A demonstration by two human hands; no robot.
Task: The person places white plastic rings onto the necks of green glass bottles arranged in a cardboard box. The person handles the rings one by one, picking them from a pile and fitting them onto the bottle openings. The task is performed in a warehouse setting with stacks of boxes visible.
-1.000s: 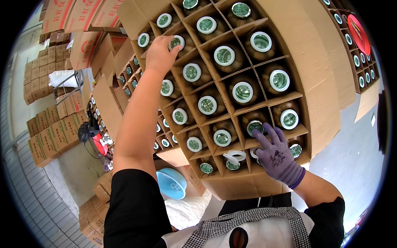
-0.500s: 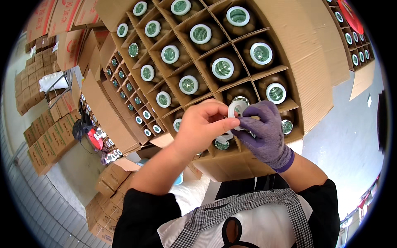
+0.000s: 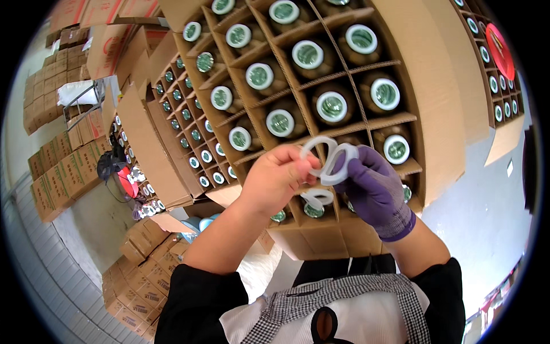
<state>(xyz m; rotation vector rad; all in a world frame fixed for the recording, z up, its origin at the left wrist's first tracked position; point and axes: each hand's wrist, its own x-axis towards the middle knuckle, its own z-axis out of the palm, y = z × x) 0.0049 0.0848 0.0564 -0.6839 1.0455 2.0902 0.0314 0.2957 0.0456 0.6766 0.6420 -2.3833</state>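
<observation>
1. Position: the bare left hand (image 3: 275, 180) and the right hand in a purple knit glove (image 3: 372, 189) meet at picture centre, above the near edge of the open brown cardboard carton with cell dividers (image 3: 435, 114).
2. Held item: a cluster of white plastic rings (image 3: 326, 157) sits between the hands. The left fingers are pressed together, pinching one ring; the gloved fingers curl round the cluster from 3 o'clock.
3. Risk, slip: the rings look thin and interlocked. Pulling one free may jerk the rest loose, and they would likely drop into a cell or past the carton edge at 6 o'clock.
4. Risk, grip: the glove probably dulls touch, so two rings could come away together.
5. Another white ring (image 3: 317, 198) lies just below the hands, apparently on a jar.
6. Surroundings: dark glass jars with white-rimmed green lids (image 3: 307, 54) fill the cells from 10 to 2 o'clock. A second filled carton (image 3: 189, 132) stands at 9 o'clock, a third (image 3: 492, 69) at 2 o'clock.
7. Obstruction: the hands hide the nearest cells; their contents cannot be told.
8. Stacked sealed brown boxes (image 3: 57, 172) stand at 8 to 9 o'clock on the floor.
</observation>
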